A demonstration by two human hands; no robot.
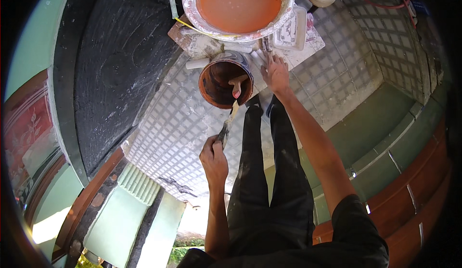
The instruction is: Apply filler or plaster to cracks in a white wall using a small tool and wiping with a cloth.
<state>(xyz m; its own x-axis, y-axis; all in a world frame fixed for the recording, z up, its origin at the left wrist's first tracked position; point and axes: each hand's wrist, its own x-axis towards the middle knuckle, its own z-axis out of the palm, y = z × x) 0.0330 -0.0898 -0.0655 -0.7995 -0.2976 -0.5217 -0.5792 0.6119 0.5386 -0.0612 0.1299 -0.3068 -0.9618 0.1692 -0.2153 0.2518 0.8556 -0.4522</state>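
Head, left hand (pixel 214 161): is gripping slim tool (pixel 225 127), pointing lengthwise at pot (pixel 217 82)
Right hand (pixel 276 74): is lying near tray (pixel 301 25), grip unclear

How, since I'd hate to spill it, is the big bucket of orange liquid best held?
The bucket is probably best taken by the pale sleeve on its yellow handle, from the left, where it loops out beyond the rim.

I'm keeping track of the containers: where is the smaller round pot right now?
In the head view, the smaller round pot is just above centre, below the large white bucket, left of the right hand and beyond the left hand.
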